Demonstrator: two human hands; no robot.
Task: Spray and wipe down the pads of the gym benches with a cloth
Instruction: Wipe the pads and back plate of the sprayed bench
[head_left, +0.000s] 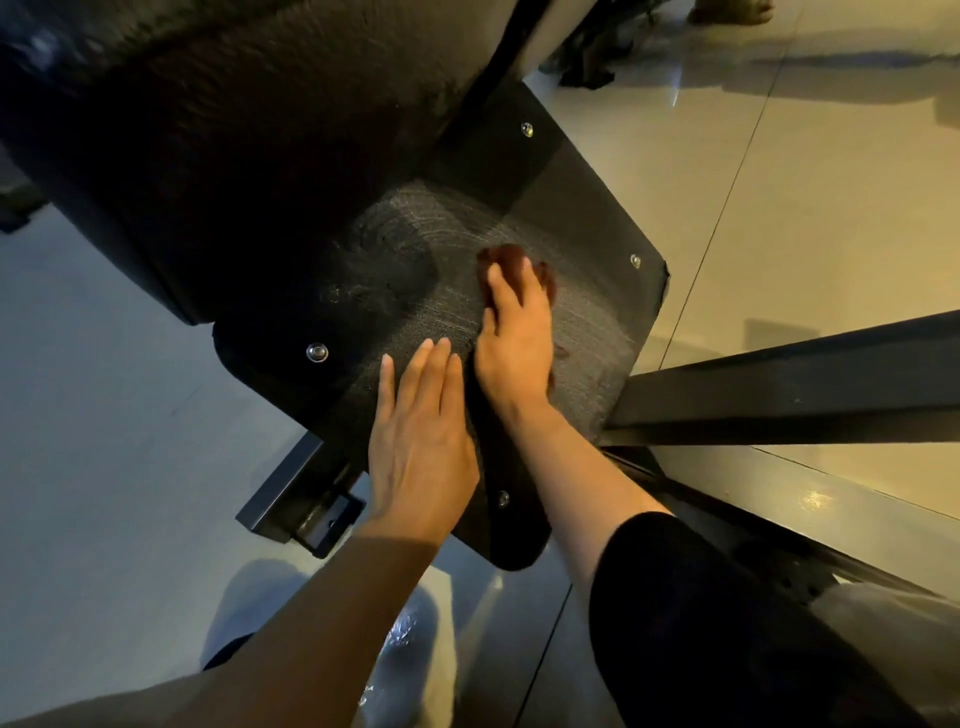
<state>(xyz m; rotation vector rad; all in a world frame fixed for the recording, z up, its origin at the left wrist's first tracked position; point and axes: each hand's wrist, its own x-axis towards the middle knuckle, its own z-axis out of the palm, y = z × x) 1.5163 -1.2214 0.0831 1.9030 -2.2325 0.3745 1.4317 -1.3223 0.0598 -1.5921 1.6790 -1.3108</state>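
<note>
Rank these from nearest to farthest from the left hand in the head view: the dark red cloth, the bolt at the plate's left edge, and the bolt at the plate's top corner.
Measured from the left hand:
1. Bolt at the plate's left edge, just up-left of the fingertips.
2. Dark red cloth, up-right, under the right hand.
3. Bolt at the plate's top corner, far up, beside the big pad.

Your left hand (421, 447) lies flat, fingers straight and together, forearm bare. Your right hand (514, 348) reaches further forward, fingers spread and pressing down, with a dark sleeve at the forearm.
</note>
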